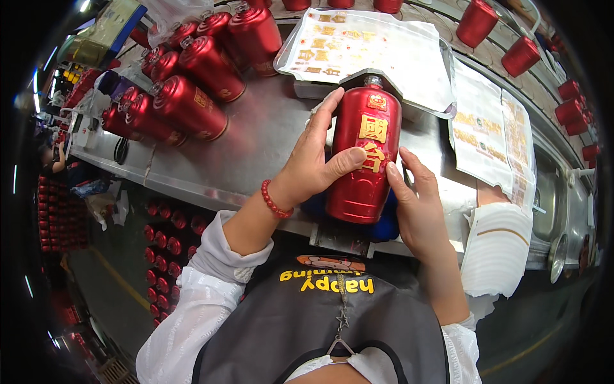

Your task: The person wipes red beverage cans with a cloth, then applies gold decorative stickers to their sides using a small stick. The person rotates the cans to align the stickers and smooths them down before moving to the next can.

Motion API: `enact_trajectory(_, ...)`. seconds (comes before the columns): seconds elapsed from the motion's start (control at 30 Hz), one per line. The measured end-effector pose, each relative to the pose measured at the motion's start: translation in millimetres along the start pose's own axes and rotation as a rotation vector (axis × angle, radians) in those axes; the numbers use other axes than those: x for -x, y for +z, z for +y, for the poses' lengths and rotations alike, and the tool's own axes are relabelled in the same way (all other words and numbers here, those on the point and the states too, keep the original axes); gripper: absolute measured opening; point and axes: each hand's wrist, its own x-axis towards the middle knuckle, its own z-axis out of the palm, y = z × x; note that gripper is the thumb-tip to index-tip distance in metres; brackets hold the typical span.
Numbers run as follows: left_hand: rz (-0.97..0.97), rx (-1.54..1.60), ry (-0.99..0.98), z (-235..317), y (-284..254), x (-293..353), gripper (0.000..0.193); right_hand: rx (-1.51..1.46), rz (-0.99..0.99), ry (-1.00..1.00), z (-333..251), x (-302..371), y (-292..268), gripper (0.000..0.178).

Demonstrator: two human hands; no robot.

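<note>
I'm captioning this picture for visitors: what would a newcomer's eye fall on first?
Probably the glossy red bottle with gold characters near the centre, between the person's left hand and right hand. Next, perhaps, the cluster of similar red bottles at upper left on the metal table, and the white sheet of gold labels beyond the hands.
</note>
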Motion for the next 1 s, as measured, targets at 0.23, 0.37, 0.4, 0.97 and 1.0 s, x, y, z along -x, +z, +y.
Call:
enact_trajectory(0.23,0.097,-0.104,0.132,9.2,5.4,6.3,0.087,-0.069,0.047,-0.059,11.9,2.8,4.8,0.05)
enact_trajectory(0.37,-0.228,-0.665,0.566,39.1,-8.1,16.1,0.067,0.11,0.004,-0.171,7.7,-0.2,-0.2,0.071)
enact_trajectory(0.4,-0.28,-0.699,0.591,43.6,-5.6,14.2,0.064,0.157,0.001,-0.203,5.1,-1.8,-1.8,0.07)
enact_trajectory(0.97,-0.208,-0.644,0.663,14.1,-27.3,-59.4,0.052,0.15,0.164,-0.053,-36.4,-73.1,-63.8,0.02)
enact_trajectory(1.0,-0.219,-0.622,0.639,14.1,-27.6,-60.5,0.053,0.142,0.174,-0.08,-34.1,-76.1,-63.8,0.02)
